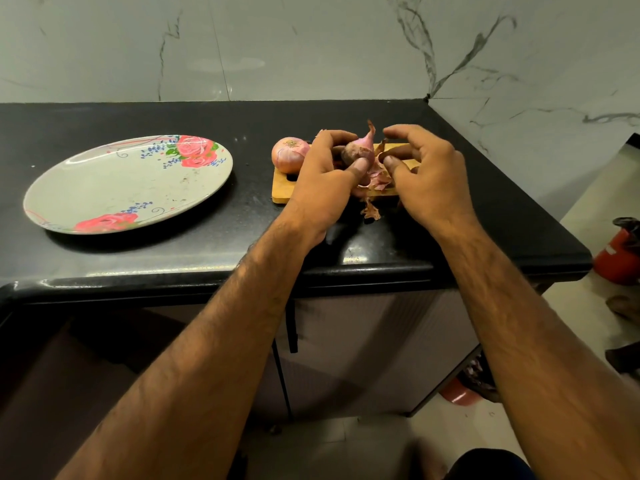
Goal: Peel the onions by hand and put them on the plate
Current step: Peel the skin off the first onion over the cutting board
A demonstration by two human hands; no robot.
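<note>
Onion in peeling was held just above the wooden cutting board, gripped by the curled fingers and thumb of the left hand, while the right hand appeared to pinch a flake of dry skin between thumb and forefinger beside the bulb. Peeling was judged mid-course: loose peelings lay on the board, a second onion sat unpeeled at its left end, and the plate, well apart to the left, held no onion. The next move would call for pulling the flake clear and turning the bulb to strip the remaining brown skin before any carry to the plate.
</note>
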